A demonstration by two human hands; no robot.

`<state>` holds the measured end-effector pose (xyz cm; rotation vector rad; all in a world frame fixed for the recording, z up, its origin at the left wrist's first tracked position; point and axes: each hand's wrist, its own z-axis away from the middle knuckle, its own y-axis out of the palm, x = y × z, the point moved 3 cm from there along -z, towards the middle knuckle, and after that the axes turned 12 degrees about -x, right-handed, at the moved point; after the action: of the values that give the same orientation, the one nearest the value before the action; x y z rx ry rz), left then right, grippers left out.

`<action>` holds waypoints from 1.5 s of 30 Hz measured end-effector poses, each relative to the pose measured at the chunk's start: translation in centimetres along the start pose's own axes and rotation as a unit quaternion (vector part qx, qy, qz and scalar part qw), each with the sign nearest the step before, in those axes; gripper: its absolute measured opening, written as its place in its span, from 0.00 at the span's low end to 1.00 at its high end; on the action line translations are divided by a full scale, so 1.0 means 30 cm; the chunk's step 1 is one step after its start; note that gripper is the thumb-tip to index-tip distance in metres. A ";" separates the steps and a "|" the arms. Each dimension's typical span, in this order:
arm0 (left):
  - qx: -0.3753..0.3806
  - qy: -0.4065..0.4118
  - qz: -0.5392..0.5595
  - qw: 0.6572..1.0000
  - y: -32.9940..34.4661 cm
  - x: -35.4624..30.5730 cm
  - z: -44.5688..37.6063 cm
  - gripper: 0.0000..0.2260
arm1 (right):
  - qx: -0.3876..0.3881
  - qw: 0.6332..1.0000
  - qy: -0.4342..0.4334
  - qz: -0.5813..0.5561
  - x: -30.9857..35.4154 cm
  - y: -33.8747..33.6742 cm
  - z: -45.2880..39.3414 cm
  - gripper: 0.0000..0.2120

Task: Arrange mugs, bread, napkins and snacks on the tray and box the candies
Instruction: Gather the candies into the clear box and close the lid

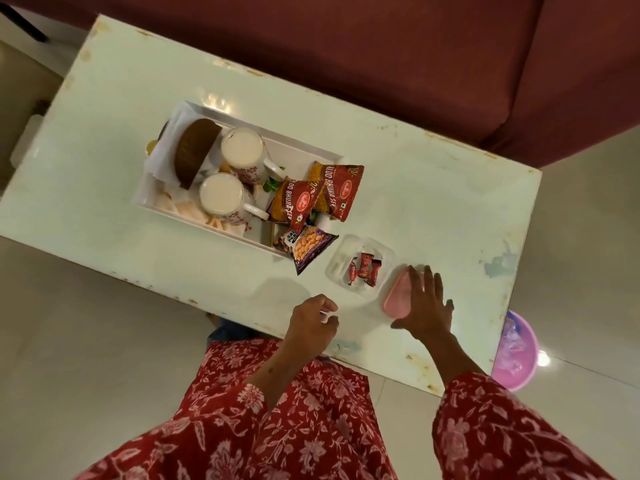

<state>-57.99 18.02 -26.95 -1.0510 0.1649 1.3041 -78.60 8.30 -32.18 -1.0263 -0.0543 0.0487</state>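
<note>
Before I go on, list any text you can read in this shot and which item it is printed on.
"ALOO BHUJIA SEV" on the far red snack packet.
"ALOO BHUJIA SEV", partly creased, on the near red snack packet.
A round brand logo on each red packet: too small to read.
Print on the purple peanut packet: blurred.
Candies wrappers: unreadable.

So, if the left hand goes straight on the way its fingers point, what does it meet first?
Most likely the clear candy box, just up and right of the left hand. Between them shows only bare table, though height is hard to judge.
</note>
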 end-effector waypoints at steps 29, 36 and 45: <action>0.073 -0.126 0.088 0.985 0.054 0.000 -0.068 0.28 | -0.106 0.981 -0.150 -0.055 0.267 -0.157 -0.003 0.55; 0.067 -0.149 0.110 0.980 0.070 -0.034 -0.073 0.25 | -0.094 0.981 -0.162 -0.042 0.300 -0.152 0.008 0.53; 0.018 0.078 -0.234 0.969 0.015 -0.057 -0.044 0.40 | -0.037 0.976 -0.209 -0.043 0.318 -0.086 0.108 0.53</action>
<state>-58.35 15.83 -26.85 -1.0818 0.0524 0.7910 -69.28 10.36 -28.08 -1.0725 -0.4878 0.1844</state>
